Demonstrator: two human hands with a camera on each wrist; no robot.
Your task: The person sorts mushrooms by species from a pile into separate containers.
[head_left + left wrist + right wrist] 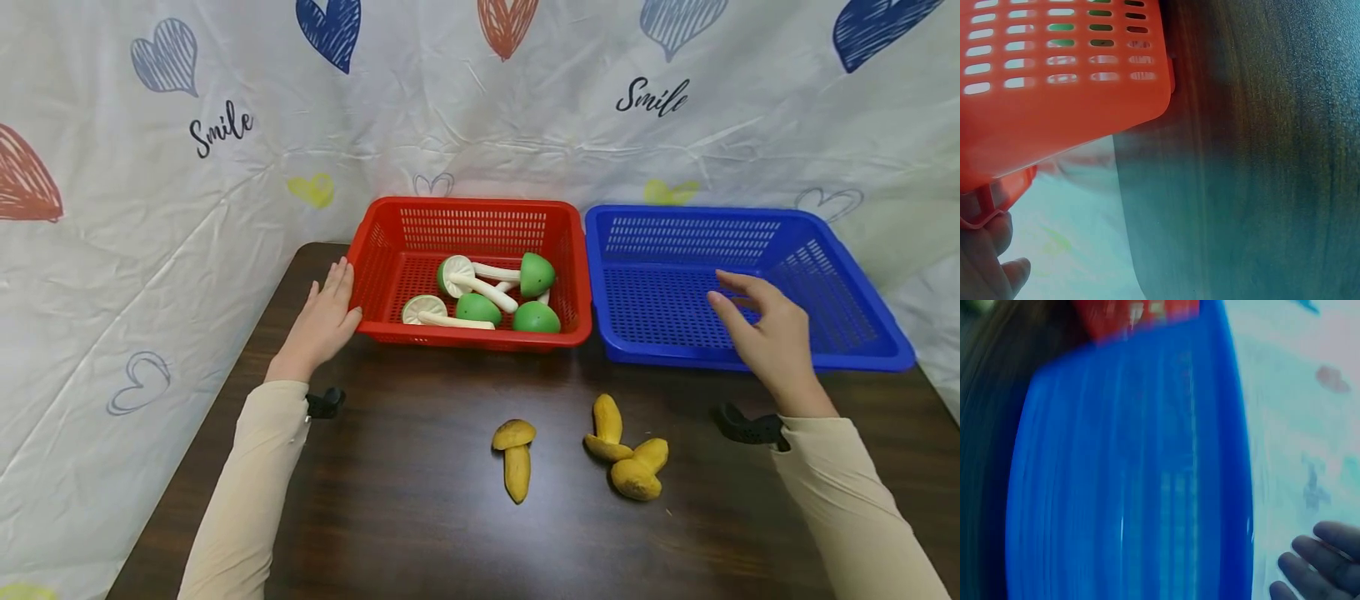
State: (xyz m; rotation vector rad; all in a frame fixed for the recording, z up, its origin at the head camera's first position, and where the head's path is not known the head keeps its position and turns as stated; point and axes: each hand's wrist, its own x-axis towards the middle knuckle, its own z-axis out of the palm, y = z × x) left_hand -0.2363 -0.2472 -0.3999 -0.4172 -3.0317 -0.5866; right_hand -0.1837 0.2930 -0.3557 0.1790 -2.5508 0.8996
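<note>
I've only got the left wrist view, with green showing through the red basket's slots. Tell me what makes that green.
Observer: Green-capped mushrooms with pale stems, lying inside the red basket.
Operator: Report what lies on the table outside my frame.
Observer: Three yellow mushrooms, on the near side of the baskets.
Operator: Now locate the right hand.
Observer: In the head view it overlaps the near rim of the blue basket; I can't tell how high above it.
</note>
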